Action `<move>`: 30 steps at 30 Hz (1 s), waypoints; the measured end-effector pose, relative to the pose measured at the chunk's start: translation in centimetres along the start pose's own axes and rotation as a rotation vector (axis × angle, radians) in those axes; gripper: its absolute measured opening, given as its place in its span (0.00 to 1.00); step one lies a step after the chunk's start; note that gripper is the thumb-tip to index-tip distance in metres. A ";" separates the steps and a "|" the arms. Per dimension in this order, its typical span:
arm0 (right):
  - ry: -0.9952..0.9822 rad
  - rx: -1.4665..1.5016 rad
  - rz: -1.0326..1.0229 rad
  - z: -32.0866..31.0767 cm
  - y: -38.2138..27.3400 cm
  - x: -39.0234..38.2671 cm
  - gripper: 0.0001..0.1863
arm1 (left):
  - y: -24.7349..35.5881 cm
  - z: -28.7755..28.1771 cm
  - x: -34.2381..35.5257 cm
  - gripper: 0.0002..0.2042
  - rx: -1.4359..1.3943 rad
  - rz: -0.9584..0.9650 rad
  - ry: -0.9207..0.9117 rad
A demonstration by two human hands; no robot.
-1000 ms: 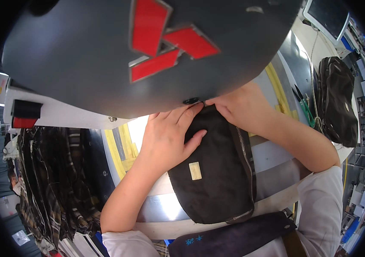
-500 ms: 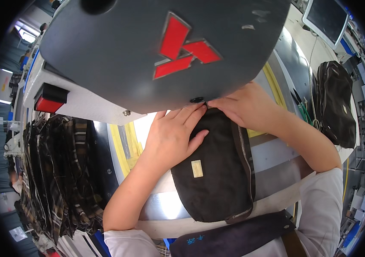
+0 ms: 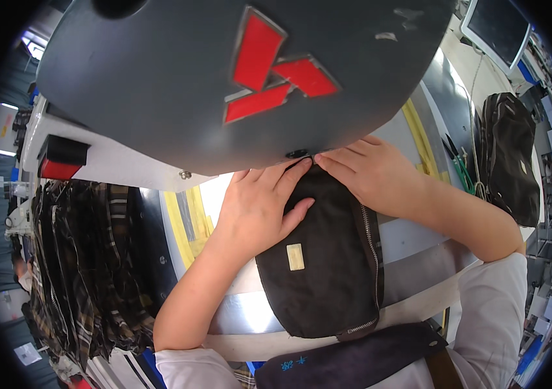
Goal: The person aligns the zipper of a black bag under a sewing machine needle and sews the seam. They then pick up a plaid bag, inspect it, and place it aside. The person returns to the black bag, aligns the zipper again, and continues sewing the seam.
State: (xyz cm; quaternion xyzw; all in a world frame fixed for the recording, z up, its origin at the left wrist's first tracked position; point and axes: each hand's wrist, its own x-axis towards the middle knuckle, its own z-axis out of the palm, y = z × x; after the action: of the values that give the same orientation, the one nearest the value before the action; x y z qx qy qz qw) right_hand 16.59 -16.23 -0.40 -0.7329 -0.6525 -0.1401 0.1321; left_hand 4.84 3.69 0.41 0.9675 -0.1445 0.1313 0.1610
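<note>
A black fabric bag panel (image 3: pixel 328 272) with a long metal zipper down its right side and a small pale label lies on the worktable, its far end at the lower edge of a large dark grey machine head (image 3: pixel 179 97). Flat on the panel's far left part rests my left hand (image 3: pixel 250 201), thumb spread and the index fingertip at the far edge. My right hand (image 3: pixel 379 175) is closed on the panel's far right edge, fingertips close to the left index finger. Beneath the machine head, some left fingertips and the exact sewing spot are hidden.
Dark plaid fabric pieces (image 3: pixel 85 272) hang in a stack at the left. Another black zippered bag piece (image 3: pixel 510 162) lies at the right, near green-handled scissors (image 3: pixel 462 172) and a cord. A screen (image 3: pixel 496 29) stands at the far right. Yellow tape strips (image 3: pixel 182 223) mark the table.
My right hand has turned and shifted slightly nearer, its fingertips still at the panel's far edge. The left hand and the panel have barely moved. The view has shifted a little.
</note>
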 end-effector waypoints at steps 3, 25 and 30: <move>0.002 0.011 0.008 0.1 0.0 -0.1 0.19 | -0.1 0.1 -0.1 0.24 -0.023 -0.019 0.005; -0.009 -0.064 -0.074 -0.1 0.4 0.3 0.19 | -0.4 -0.3 0.4 0.23 -0.063 -0.027 -0.023; -0.026 -0.091 -0.088 -0.4 0.6 0.7 0.18 | -0.9 -0.2 0.4 0.22 -0.075 -0.023 0.000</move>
State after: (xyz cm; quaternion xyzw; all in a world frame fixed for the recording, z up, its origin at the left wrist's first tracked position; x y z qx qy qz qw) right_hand 17.26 -15.79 0.27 -0.7106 -0.6787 -0.1656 0.0839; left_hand 5.48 4.43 0.48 0.9623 -0.1382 0.1238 0.1987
